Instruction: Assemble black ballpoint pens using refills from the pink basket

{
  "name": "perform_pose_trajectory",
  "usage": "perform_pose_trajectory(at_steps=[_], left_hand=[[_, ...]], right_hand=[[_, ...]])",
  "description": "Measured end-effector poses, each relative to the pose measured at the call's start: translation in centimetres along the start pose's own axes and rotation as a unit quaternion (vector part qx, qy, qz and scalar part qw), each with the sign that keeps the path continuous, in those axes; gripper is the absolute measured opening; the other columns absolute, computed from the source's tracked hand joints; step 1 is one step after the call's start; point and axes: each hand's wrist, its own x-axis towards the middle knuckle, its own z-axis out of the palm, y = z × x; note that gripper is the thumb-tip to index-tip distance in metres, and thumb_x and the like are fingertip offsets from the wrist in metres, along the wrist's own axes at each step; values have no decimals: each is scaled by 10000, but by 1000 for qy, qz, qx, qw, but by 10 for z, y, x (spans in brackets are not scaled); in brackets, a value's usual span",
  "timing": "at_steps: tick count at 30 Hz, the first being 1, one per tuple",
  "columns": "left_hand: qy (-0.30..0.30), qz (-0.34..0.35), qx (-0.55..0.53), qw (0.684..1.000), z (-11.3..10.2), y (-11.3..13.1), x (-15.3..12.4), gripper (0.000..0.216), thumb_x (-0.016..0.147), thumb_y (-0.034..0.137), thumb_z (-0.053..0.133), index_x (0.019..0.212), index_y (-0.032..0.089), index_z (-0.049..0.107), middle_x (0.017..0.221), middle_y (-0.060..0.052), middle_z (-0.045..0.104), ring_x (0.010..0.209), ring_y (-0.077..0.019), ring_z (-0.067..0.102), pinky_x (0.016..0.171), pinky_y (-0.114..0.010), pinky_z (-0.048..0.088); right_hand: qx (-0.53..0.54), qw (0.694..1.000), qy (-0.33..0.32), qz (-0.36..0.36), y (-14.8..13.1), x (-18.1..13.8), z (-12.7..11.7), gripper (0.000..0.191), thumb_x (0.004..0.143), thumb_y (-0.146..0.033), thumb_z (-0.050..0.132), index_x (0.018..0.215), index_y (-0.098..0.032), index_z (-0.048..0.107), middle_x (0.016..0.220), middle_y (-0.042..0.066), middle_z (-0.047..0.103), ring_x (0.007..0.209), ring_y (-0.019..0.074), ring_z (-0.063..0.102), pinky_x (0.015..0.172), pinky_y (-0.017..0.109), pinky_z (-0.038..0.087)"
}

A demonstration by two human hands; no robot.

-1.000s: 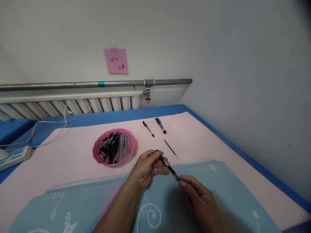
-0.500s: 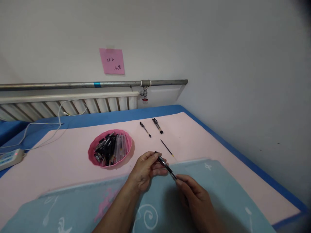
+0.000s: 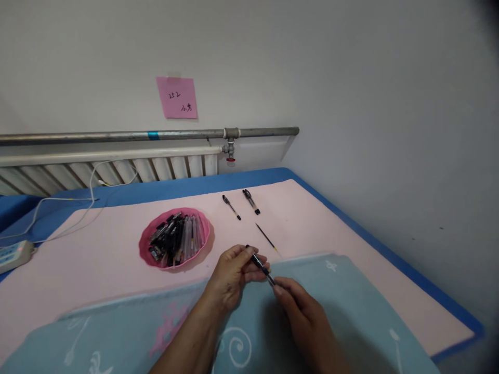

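Note:
Between my hands is a black pen (image 3: 260, 264), tilted down to the right above the blue-green cloth. My left hand (image 3: 234, 272) pinches its upper part with thumb and fingers. The thumb and fingertips of my right hand (image 3: 298, 306) are closed on the thin dark lower end of the same pen; whether that end is a separate piece cannot be made out. Just beyond my hands, a loose ink refill (image 3: 266, 237) with a yellowish end lies on the pink cover. Farther back lie one capped pen (image 3: 232, 208) and a small cluster of pens (image 3: 251, 201) side by side.
A pink scalloped basket (image 3: 146, 254) holding many black pen parts and clear tubes stands left of centre. At the far left are a power strip (image 3: 14, 256) and a white cable (image 3: 92, 183). A radiator (image 3: 148, 169) and metal pipe (image 3: 187, 134) run along the wall.
My right hand has moved slightly left and up, closer to my left hand, so less of the pen's thin end shows between them. The whole view has shifted a little.

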Motion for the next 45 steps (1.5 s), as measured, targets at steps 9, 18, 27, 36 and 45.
perform_pose_trajectory(at_steps=[9,18,27,36,45], left_hand=[[1,15,-56,998,6,-4,-6,166,757,240,620,820,89,588,697,-91,682,653,-201,674,604,-300,528],[24,19,-98,995,11,-6,-8,126,805,197,555,832,78,586,663,-82,661,607,-190,657,610,-337,543],[35,19,-127,991,10,-7,-7,122,820,188,534,842,76,579,632,-66,634,580,-176,639,621,-365,552],[51,16,-138,989,9,-6,-6,115,830,184,507,845,87,567,624,-50,610,554,-156,619,625,-370,555],[59,14,-133,989,8,-4,-6,131,854,186,459,866,95,552,604,-23,568,506,-125,571,600,-359,551]], right_hand=[[176,981,-50,67,23,-2,3,312,846,-452,530,968,-179,618,481,-86,327,437,88,295,404,207,232],[183,981,-35,54,23,-4,6,284,829,-434,559,928,-178,632,489,-83,331,438,82,300,400,196,248],[82,996,-5,25,13,-7,6,267,804,-420,565,906,-186,647,500,-71,371,453,100,332,400,202,278],[-17,999,12,-32,16,-8,5,246,818,-400,541,930,-220,666,499,-52,431,512,149,468,434,214,361],[-71,993,11,-89,14,-5,7,243,831,-369,527,946,-218,677,681,-6,627,661,178,592,631,243,477]])
